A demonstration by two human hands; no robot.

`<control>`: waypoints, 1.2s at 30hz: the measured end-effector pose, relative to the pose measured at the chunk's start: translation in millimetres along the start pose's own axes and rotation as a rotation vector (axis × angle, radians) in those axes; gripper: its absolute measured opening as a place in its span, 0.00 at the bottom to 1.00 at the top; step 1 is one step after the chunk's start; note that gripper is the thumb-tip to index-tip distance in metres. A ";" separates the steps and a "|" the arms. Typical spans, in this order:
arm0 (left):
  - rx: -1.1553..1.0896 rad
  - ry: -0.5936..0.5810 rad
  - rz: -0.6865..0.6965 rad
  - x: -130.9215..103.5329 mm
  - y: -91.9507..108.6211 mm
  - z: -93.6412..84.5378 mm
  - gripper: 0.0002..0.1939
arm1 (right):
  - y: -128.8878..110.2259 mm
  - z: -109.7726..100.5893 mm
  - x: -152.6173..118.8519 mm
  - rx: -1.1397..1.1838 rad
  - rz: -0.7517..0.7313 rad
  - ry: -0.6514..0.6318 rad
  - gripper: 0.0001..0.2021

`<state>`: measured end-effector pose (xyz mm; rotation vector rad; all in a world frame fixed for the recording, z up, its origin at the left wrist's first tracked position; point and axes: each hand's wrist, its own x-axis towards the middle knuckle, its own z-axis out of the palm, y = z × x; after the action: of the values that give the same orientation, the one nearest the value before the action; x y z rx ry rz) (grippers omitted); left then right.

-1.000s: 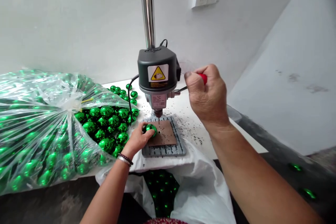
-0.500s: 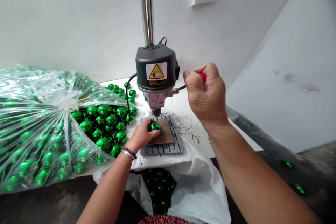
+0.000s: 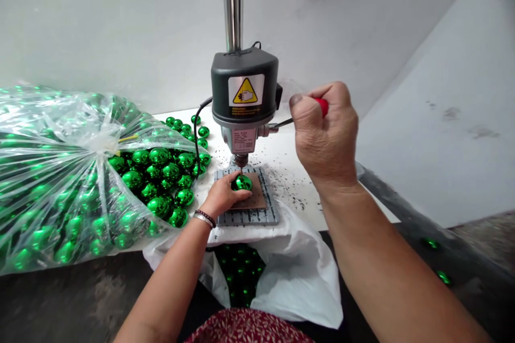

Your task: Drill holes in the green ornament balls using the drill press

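Observation:
A shiny green ball (image 3: 242, 183) rests on a brown board (image 3: 257, 198) on the drill press's grooved grey base (image 3: 249, 218). Thumb and fingers of my left hand (image 3: 225, 193) grip the ball from its left side, just under the drill chuck (image 3: 241, 160). My right hand (image 3: 326, 134) is wrapped round the red knob (image 3: 323, 106) of the lever at the right of the black drill head (image 3: 244, 86). The bit is thin and its tip is hard to make out against the ball.
Many green balls (image 3: 160, 206) and a large clear bag of them (image 3: 100, 142) lie to the left. A white bag (image 3: 300, 284) holding green balls hangs at the front edge. Dark chips litter the white table (image 3: 298, 171). A steel column (image 3: 233, 5) rises behind.
The view has shifted down a little, so the drill press sits higher in it. Both hands keep their holds on the ball and the red knob.

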<state>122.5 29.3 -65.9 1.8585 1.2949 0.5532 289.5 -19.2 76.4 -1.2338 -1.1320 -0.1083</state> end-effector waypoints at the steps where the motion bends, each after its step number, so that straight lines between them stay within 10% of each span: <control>1: -0.012 -0.004 0.001 0.3 -0.8 0.4 0.40 | -0.3 -0.9 -0.6 -0.003 0.005 -0.014 0.14; 13: -0.175 -0.098 -0.076 10.7 -1.9 -20.1 0.23 | -3.6 2.2 0.7 0.031 0.041 -0.028 0.12; 36: 0.195 -0.080 0.053 9.9 9.7 -16.3 0.34 | -10.7 -0.5 2.0 0.055 0.077 -0.045 0.12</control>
<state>120.1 42.5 -49.3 2.0583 1.2880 0.3868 284.2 -22.9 85.2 -1.2344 -1.1175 0.0090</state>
